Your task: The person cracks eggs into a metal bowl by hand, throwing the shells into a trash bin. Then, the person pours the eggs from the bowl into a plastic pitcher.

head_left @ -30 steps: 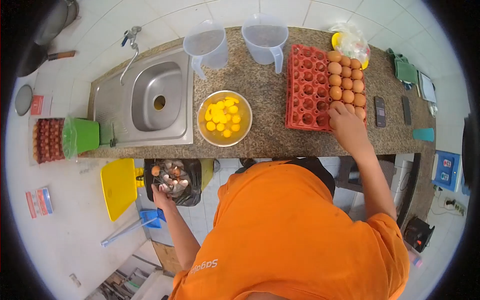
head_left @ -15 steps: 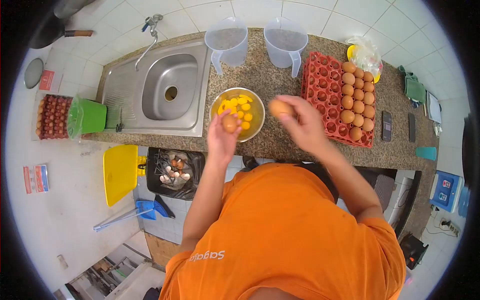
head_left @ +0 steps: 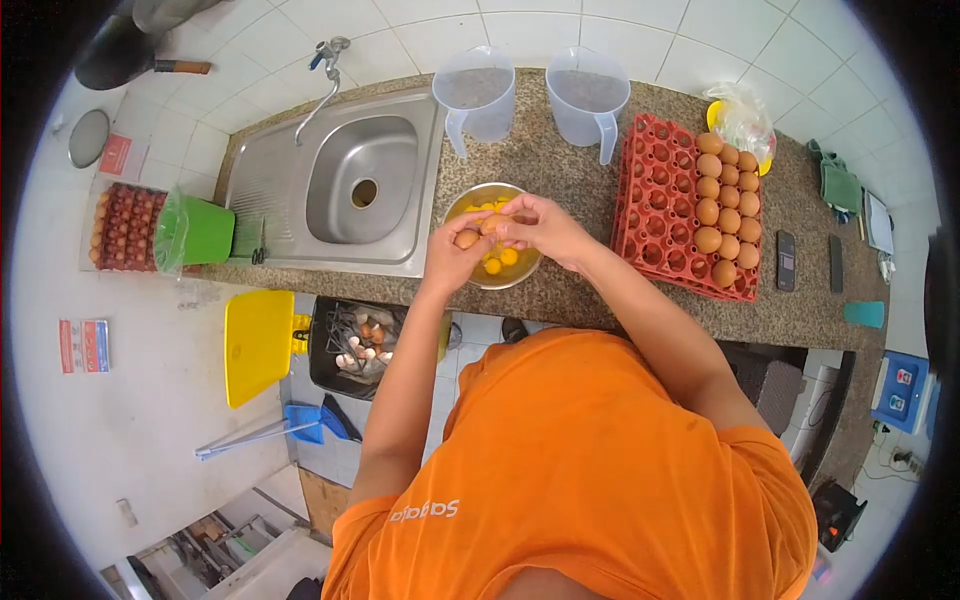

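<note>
Over the metal bowl [head_left: 532,268] my two hands meet. My left hand [head_left: 452,262] is closed around a brown egg [head_left: 466,239]. My right hand [head_left: 546,230] grips a second brown egg [head_left: 493,225], and the fingertips of both hands come together around it. Whether its shell is cracked I cannot tell. Several egg yolks [head_left: 508,257] lie in the bowl below, partly hidden by my hands. To the right, a red egg tray [head_left: 655,200] carries rows of whole brown eggs [head_left: 729,197] on its right side; its left cups hold none.
Two clear plastic jugs [head_left: 478,100] stand behind the bowl. A steel sink [head_left: 365,190] is at left, beside a green container [head_left: 208,232] and more stacked eggs [head_left: 130,228]. Below the counter sits a black bin [head_left: 325,355] with eggshells. Two dark handsets [head_left: 786,260] lie right of the tray.
My right hand has moved left with its egg, from beside the bowl to over it, meeting my left hand. The whole view has shifted slightly.
</note>
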Available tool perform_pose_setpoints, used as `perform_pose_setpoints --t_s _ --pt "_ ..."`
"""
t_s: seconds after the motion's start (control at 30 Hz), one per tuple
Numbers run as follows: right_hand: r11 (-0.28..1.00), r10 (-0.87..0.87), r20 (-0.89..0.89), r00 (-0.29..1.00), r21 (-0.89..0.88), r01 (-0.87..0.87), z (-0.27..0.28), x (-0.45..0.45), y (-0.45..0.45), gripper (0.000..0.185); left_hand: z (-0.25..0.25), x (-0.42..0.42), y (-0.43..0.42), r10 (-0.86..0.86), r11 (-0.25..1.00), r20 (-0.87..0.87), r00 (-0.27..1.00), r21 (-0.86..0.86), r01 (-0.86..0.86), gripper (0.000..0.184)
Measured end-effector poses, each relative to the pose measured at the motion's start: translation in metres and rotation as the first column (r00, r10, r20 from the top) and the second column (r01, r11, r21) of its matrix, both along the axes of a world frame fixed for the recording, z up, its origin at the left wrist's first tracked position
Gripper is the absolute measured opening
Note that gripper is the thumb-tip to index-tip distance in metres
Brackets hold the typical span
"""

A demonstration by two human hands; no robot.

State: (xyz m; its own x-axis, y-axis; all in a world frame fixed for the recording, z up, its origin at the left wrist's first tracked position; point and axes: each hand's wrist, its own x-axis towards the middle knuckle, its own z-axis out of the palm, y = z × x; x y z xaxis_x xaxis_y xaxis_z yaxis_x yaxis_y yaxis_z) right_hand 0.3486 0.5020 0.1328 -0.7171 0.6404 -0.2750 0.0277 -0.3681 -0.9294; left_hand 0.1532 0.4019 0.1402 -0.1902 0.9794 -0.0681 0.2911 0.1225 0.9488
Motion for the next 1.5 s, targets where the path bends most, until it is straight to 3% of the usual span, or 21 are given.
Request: perform_pose_setpoints --t_s 0.13,0.23,0.33,0.43,0.53,0.6,0.63,0.73,0.77,0.83,0.93,0.97,1.0,1.03,1.07,1.1,1.13,1.23,1.3,1.37,1.5 --pt "0.921 -0.055 -0.027 0.998 0.384 0.061 -0.004 -0.007 -0.003 0.031 0.008 -0.002 0.006 0.033 0.999 -0.158 0.987 0.025 -0.029 0.031" --pt "0.801 -0.072 0.200 0.977 0.596 -0.063 0.013 -0.003 0.000 0.031 0.018 -0.002 0.010 0.016 0.999 -0.311 0.950 0.044 -0.003 0.029" --pt "0.518 -0.081 0.066 0.994 0.855 -0.015 0.018 -0.002 0.003 0.029 0.030 -0.006 0.014 -0.019 0.994 -0.505 0.863 0.087 0.072 0.028" --pt "0.243 -0.054 0.110 0.992 0.965 -0.094 0.024 0.003 0.010 0.035 0.046 -0.006 0.012 -0.043 0.994 -0.697 0.716 0.043 0.102 0.026" --pt "0.460 -0.134 0.057 0.989 0.888 0.011 0.026 0.007 0.011 0.033 0.016 -0.017 0.010 0.061 0.985 -0.440 0.896 0.174 0.018 0.027" --pt "0.629 -0.195 0.056 0.979 0.773 0.082 0.030 0.001 0.003 0.035 0.010 -0.013 0.008 0.136 0.983 0.177 0.975 -0.148 -0.111 0.033" --pt "0.701 -0.232 0.061 0.971 0.702 0.123 0.033 -0.004 -0.003 0.036 0.008 -0.009 0.007 0.230 0.944 0.457 0.859 -0.320 -0.083 0.037" --pt "0.396 -0.217 -0.011 0.976 0.913 0.098 0.026 -0.018 -0.014 0.040 -0.004 0.003 -0.003 0.248 0.958 0.857 0.451 -0.286 0.015 0.040" --pt "0.400 -0.230 -0.016 0.973 0.910 0.109 0.031 -0.014 -0.018 0.043 -0.032 -0.011 -0.008 0.246 0.955 0.935 0.258 -0.278 0.100 0.040" --pt "0.408 -0.249 -0.030 0.968 0.903 0.133 0.054 -0.003 -0.023 0.049 -0.024 -0.017 -0.033 0.186 0.982 0.980 0.074 -0.185 -0.027 0.041" --pt "0.235 -0.525 0.079 0.847 0.970 0.056 0.086 0.070 0.007 0.046 -0.008 -0.066 -0.099 0.062 0.942 0.998 0.007 -0.056 -0.331 0.050" --pt "0.278 -0.646 0.260 0.718 0.956 -0.096 0.104 0.106 0.013 0.044 -0.007 -0.090 -0.127 0.147 0.907 0.987 0.068 -0.107 -0.407 0.051" --pt "0.224 -0.758 0.306 0.576 0.952 -0.211 0.099 0.143 0.020 0.043 -0.020 -0.113 -0.157 0.393 0.795 0.875 0.282 -0.169 -0.583 0.061" --pt "0.562 -0.694 0.643 0.324 0.765 -0.314 0.116 0.169 0.017 0.045 -0.035 -0.134 -0.184 0.661 0.664 0.631 0.406 -0.241 -0.708 0.070" --pt "0.531 -0.656 0.706 0.269 0.684 -0.500 0.099 0.209 0.019 0.035 -0.067 -0.164 -0.218 0.894 0.432 0.283 0.348 -0.340 -0.835 0.077" --pt "0.501 -0.653 0.716 0.247 0.652 -0.569 0.091 0.229 0.014 0.033 -0.096 -0.189 -0.255 0.947 0.315 0.193 0.256 -0.409 -0.856 0.079" --pt "0.464 -0.658 0.718 0.226 0.624 -0.629 0.085 0.239 0.010 0.031 -0.117 -0.209 -0.280 0.940 0.282 0.313 0.136 -0.491 -0.824 0.075" --pt "0.330 -0.663 0.667 0.339 0.668 -0.667 0.075 0.247 0.015 0.033 -0.094 -0.176 -0.249 0.866 0.404 0.472 0.165 -0.465 -0.788 0.071" --pt "0.333 -0.599 0.672 0.435 0.703 -0.628 0.087 0.245 0.019 0.036 -0.054 -0.136 -0.207 0.541 0.768 0.796 0.272 -0.337 -0.544 0.075" --pt "0.339 -0.521 0.655 0.547 0.747 -0.571 0.094 0.243 0.023 0.039 -0.017 -0.093 -0.159 0.331 0.896 0.907 0.262 -0.214 -0.389 0.088" --pt "0.403 -0.510 0.704 0.495 0.703 -0.586 0.117 0.233 0.021 0.045 0.030 -0.036 -0.102 0.139 0.961 0.971 0.194 -0.085 -0.263 0.089"
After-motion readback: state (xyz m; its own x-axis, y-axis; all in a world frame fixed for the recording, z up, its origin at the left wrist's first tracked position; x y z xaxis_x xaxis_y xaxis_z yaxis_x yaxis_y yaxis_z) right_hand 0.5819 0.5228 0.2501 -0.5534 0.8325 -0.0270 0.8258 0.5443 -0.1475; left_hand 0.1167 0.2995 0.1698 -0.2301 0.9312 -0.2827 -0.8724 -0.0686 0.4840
